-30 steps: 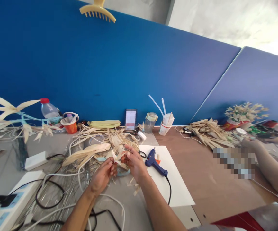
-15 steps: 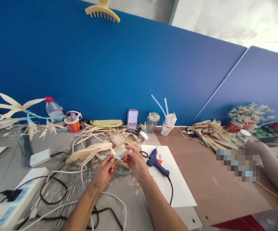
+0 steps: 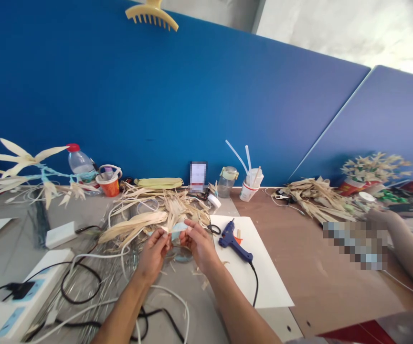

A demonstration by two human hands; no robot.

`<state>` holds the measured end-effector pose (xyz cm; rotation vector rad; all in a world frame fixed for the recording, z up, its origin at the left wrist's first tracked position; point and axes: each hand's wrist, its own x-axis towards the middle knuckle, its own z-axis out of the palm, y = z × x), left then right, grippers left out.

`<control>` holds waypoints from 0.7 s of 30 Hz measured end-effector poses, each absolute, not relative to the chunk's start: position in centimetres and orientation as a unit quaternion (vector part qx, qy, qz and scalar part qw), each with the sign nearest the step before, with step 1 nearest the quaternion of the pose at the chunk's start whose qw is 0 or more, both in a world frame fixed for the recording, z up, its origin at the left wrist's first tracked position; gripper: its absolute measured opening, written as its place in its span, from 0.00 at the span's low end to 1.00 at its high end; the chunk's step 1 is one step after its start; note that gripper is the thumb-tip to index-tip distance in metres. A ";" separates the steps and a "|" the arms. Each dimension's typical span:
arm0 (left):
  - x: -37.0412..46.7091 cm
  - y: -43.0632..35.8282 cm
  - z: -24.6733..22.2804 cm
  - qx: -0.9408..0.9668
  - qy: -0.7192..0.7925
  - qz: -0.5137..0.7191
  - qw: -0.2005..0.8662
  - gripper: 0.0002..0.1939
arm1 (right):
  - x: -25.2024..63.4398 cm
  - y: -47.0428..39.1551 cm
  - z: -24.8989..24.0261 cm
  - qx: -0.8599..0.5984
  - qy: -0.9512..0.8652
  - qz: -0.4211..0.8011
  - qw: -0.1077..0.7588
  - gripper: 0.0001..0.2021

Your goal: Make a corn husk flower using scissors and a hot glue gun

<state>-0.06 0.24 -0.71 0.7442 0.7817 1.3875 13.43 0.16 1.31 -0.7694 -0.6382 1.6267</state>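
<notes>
Near the middle of the table my left hand [image 3: 155, 254] pinches a small pale piece of husk between thumb and fingers. My right hand [image 3: 198, 242] is closed close beside it, its fingertips at a light blue strip [image 3: 178, 230]; how the strip joins the husk is too small to tell. Behind both hands lies a heap of dry corn husks [image 3: 134, 227]. To the right a blue glue gun [image 3: 235, 242] rests on a white sheet [image 3: 267, 279].
A white power strip [image 3: 30, 294] with black and white cables lies at the left. Along the blue partition stand a bottle [image 3: 80, 162], a red cup [image 3: 108, 184], a phone [image 3: 198, 177], a jar [image 3: 227, 181] and a cup with straws [image 3: 249, 190]. Another person's arm [image 3: 407, 248] is at the right.
My hands have shifted slightly, and the pale piece between them has turned and stands up less. The blue strip shows more clearly between my fingers.
</notes>
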 end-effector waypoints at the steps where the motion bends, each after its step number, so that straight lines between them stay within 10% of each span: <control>1: -0.1 0.3 -0.8 0.325 0.342 0.610 0.636 0.13 | 13.4 0.1 1.3 -0.329 -0.276 0.697 0.574 0.20; 21: -0.3 0.2 -0.5 0.263 0.313 0.628 0.662 0.10 | 13.0 -0.4 1.5 -0.343 -0.308 0.695 0.551 0.21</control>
